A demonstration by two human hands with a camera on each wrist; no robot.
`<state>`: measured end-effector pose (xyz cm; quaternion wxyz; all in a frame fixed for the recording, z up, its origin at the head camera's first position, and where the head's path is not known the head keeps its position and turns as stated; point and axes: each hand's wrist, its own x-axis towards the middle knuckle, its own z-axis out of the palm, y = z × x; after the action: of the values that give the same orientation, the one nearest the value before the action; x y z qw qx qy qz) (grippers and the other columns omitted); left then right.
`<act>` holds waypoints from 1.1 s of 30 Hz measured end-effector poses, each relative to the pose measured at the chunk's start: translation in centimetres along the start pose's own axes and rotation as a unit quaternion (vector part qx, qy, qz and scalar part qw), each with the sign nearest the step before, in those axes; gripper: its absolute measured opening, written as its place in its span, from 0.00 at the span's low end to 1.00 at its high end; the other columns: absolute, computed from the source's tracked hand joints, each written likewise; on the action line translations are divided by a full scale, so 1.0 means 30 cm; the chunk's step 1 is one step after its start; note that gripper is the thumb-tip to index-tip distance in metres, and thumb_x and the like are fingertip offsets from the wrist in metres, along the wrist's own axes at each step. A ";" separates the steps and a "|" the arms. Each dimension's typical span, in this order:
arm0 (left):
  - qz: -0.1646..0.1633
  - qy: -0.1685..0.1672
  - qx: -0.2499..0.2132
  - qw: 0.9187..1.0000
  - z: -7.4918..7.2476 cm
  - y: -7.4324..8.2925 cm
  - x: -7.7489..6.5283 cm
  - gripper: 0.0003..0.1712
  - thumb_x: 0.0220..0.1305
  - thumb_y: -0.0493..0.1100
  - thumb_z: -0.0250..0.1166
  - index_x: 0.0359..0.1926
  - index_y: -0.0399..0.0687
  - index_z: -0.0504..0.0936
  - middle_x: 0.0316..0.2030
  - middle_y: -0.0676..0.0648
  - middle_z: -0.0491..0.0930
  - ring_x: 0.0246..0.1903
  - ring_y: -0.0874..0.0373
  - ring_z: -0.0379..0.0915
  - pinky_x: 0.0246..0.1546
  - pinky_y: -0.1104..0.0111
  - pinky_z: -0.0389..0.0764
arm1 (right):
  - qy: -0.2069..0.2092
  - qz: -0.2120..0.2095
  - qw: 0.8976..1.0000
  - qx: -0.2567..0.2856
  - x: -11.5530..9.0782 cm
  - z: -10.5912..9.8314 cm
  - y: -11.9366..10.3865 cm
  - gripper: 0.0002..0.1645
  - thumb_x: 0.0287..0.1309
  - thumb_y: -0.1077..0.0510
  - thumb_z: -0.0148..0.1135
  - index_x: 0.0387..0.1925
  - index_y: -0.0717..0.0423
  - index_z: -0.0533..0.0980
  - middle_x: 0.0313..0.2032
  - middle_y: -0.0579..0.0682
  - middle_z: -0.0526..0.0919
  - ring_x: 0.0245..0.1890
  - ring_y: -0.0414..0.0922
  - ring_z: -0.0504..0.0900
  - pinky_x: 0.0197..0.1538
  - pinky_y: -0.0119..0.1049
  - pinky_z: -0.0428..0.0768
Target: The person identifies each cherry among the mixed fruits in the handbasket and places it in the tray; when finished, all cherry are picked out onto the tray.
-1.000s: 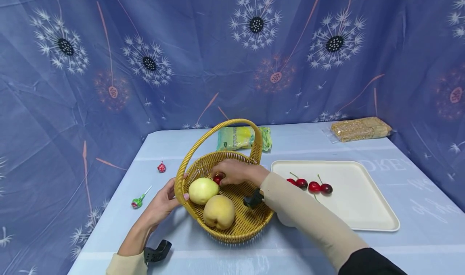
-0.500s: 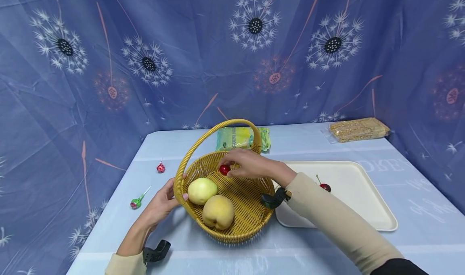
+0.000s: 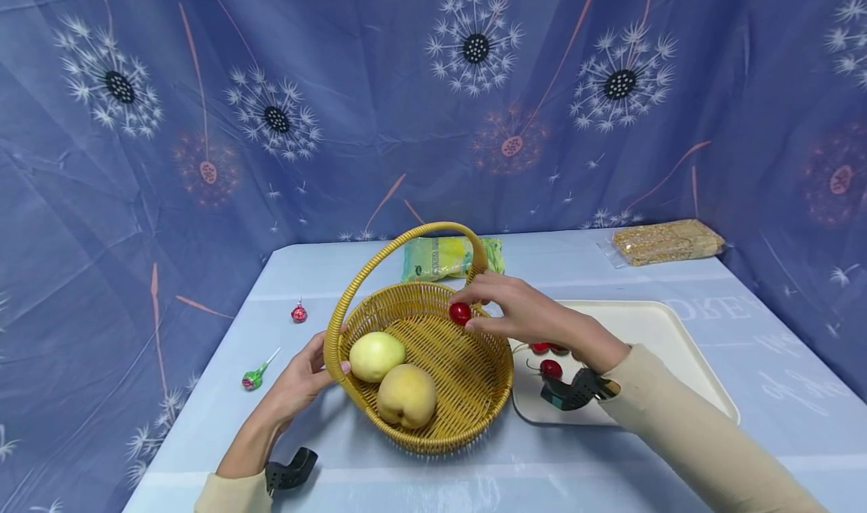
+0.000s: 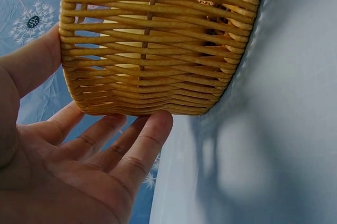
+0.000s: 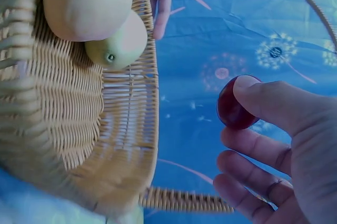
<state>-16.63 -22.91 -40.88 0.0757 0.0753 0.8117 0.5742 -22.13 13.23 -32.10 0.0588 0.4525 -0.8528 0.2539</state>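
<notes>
My right hand (image 3: 524, 310) pinches a dark red cherry (image 3: 460, 314) between thumb and fingers, above the right side of a wicker basket (image 3: 467, 381). In the right wrist view the cherry (image 5: 237, 105) shows under the thumb tip, the other fingers loosely bent. My left hand (image 3: 301, 377) holds the basket's left side, beside the foot of its handle. From the left wrist, the thumb lies at the basket's rim while the fingers (image 4: 145, 155) touch the woven wall (image 4: 158, 71). Inside the basket lie a pale green-yellow fruit (image 3: 377, 356) and a yellow peach (image 3: 407, 396).
A cream tray (image 3: 643, 347) with cherries (image 3: 551, 368) stands right of the basket, partly behind my right arm. Two lollipops, red (image 3: 299, 314) and green (image 3: 253, 379), lie at left. Behind are a green-yellow packet (image 3: 436, 259) and a bagged grain-coloured block (image 3: 667, 242).
My right hand has come up from inside the basket and moved right, carrying the cherry toward the tray side. The left hand and basket have stayed in place.
</notes>
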 end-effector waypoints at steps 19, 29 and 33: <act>0.002 -0.001 -0.004 1.000 0.001 -0.001 0.004 0.39 0.60 0.44 0.64 0.70 0.49 0.57 0.69 0.40 0.60 0.67 0.41 0.60 0.50 0.79 0.70 | 0.086 0.096 0.989 -0.068 -0.372 -0.001 0.087 0.23 0.50 0.58 0.69 0.50 0.45 0.78 0.40 0.34 0.79 0.41 0.31 0.73 0.38 0.32 0.75; -0.004 0.000 0.003 1.000 0.001 0.010 -0.002 0.39 0.61 0.44 0.64 0.70 0.49 0.57 0.67 0.38 0.62 0.65 0.40 0.62 0.51 0.74 0.70 | 0.083 0.160 0.978 -0.103 -0.522 0.079 0.145 0.25 0.45 0.58 0.72 0.48 0.43 0.78 0.37 0.36 0.77 0.36 0.36 0.76 0.37 0.32 0.77; -0.004 -0.001 0.004 1.000 0.002 0.015 -0.005 0.39 0.61 0.44 0.64 0.70 0.48 0.57 0.67 0.37 0.63 0.64 0.39 0.63 0.51 0.73 0.71 | 0.088 0.165 0.973 -0.134 -0.554 0.105 0.158 0.25 0.43 0.56 0.74 0.47 0.42 0.79 0.38 0.38 0.78 0.38 0.36 0.77 0.38 0.36 0.78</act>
<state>-16.45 -22.76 -40.48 0.0789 0.0727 0.8142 0.5705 -15.82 26.22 -42.13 0.1508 0.2694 -0.9335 0.1825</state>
